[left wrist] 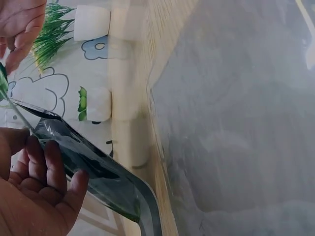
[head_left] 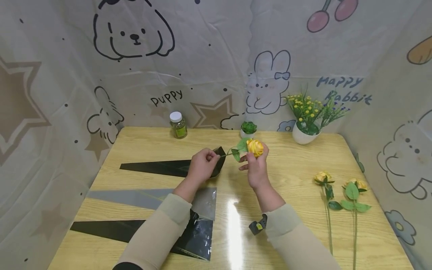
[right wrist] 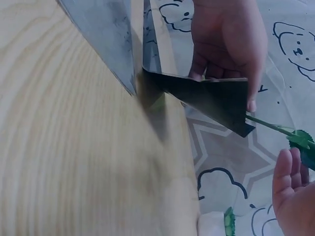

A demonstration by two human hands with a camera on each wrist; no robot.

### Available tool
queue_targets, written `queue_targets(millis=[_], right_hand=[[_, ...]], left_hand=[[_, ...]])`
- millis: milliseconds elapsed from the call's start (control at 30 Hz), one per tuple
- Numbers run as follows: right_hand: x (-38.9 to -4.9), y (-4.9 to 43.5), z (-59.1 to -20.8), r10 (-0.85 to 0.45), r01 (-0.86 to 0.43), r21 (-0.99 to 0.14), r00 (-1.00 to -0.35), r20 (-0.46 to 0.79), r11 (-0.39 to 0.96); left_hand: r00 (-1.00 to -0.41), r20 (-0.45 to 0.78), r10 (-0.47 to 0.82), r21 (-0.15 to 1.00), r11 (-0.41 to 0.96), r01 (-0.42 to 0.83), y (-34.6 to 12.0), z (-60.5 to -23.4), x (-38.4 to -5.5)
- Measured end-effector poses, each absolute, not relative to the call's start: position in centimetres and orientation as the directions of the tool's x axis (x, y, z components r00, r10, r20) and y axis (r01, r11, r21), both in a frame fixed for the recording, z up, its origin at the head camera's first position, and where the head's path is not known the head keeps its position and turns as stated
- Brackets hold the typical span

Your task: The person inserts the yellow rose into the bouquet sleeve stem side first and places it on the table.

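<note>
My left hand (head_left: 201,165) pinches the green stem (right wrist: 268,124) of a yellow rose (head_left: 254,147) between thumb and forefinger. The pinch sits at the wide mouth of a black tapered flower sleeve (head_left: 158,167), and the stem's lower part is inside it. In the left wrist view the sleeve (left wrist: 98,164) stands behind the left fingers (left wrist: 54,167). Around the blossom, my right hand (head_left: 258,168) holds the rose with thumb and fingers; the exact contact is partly hidden. Green leaves (head_left: 240,147) show between the two hands.
A clear grey sleeve (head_left: 135,197) and another black sleeve (head_left: 108,229) lie at left, partly under the left forearm. Two more yellow roses (head_left: 323,177) (head_left: 361,185) lie at right. Along the back stand a lidded jar (head_left: 180,127), a small succulent (head_left: 248,128) and a white flower pot (head_left: 303,135).
</note>
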State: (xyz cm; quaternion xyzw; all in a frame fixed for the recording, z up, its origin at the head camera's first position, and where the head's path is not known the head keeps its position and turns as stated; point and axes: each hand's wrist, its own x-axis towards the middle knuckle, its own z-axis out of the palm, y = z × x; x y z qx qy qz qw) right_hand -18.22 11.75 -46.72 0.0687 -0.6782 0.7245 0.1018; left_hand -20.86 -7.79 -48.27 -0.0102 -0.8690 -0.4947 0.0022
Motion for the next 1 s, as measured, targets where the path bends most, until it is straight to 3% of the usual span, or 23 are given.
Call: queue_targets(millis=[267, 633, 1000], right_hand=[[-18.1, 12.4, -46.2, 0.163, -0.342, -0.935, -0.921, 0.354, 0.096], [-17.2, 12.0, -47.4, 0.13, -0.223, -0.96, -0.961, 0.246, 0.167], [-17.0, 11.7, -48.5, 0.087, -0.248, -0.94, -0.958, 0.274, 0.235]], left_hand=[[-1.0, -0.001, 0.021, 0.865, 0.501, 0.009, -7.7, -48.2, -21.0], [-0.998, 0.04, 0.055, 0.895, 0.443, 0.061, -7.9, -48.4, -20.8], [-0.99, 0.097, 0.102, 0.87, 0.475, 0.134, -7.8, -48.2, -20.5]])
